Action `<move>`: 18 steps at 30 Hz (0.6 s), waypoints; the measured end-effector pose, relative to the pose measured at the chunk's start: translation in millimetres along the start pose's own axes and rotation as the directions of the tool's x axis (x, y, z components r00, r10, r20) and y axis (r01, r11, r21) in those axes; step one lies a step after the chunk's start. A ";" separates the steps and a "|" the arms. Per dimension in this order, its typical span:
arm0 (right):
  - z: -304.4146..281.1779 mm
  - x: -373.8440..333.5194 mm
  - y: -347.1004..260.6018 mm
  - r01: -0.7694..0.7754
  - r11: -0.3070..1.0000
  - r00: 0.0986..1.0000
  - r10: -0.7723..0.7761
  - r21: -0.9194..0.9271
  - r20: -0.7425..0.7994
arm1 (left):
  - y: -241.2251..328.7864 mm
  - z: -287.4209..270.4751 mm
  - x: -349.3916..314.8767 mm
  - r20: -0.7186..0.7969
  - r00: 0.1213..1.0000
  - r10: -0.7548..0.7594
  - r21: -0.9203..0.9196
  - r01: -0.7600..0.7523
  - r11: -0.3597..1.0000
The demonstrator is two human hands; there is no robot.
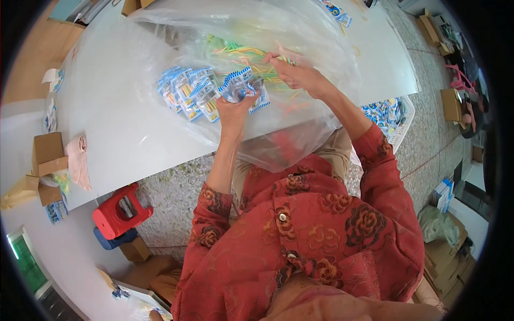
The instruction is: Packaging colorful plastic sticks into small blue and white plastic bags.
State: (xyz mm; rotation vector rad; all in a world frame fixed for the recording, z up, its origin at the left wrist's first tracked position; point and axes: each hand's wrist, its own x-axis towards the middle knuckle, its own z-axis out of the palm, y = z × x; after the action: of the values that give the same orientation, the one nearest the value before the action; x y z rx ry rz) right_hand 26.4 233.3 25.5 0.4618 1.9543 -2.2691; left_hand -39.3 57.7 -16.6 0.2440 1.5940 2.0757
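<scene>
My left hand [233, 108] is closed on a small clear packet [231, 88] with blue-and-white printing, tilted up over the table. Directly left of it, several similar packets [187, 93] lie overlapped in a row, some with thin coloured pieces showing inside. My right hand [301, 76] is closed, with a few thin coloured strips between thumb and fingers. Beneath and beyond it, a loose heap of thin yellow, green and orange strips [241, 52] lies in a large clear plastic bag [326, 32]. The bag spreads over the table and hangs past its near edge.
The white table [118, 139] has a pink cloth [78, 160] and an opened cardboard box [48, 152] at its left. A white basket [405, 123] of blue packets stands below the right edge. A red plastic stool [120, 213] is on the floor at lower left.
</scene>
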 end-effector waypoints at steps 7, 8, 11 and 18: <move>8.5 2.0 21.5 0.413 0.750 0.884 -0.467 -0.516 0.030 | 1.8 -1.3 8.4 -0.049 0.998 0.027 -0.014 -0.028 1.000; 11.1 3.7 26.2 0.426 0.650 0.855 -0.517 -0.629 0.043 | 2.0 -1.7 8.4 -0.052 0.998 0.026 -0.014 -0.027 1.000; 19.6 1.0 6.5 0.416 0.531 0.849 -0.517 -0.738 0.106 | 3.2 -5.6 8.2 -0.040 0.999 0.014 0.016 -0.013 1.000; 20.0 -0.8 2.6 0.451 0.353 0.839 -0.480 -0.820 0.254 | 1.3 -4.3 9.5 0.030 0.999 0.016 0.057 -0.018 0.998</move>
State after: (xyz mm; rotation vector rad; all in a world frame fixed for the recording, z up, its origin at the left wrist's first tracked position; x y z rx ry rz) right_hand 24.7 213.2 25.7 -0.2461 3.1660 -1.0444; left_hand -49.6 58.5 -18.2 0.3079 1.6411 2.0320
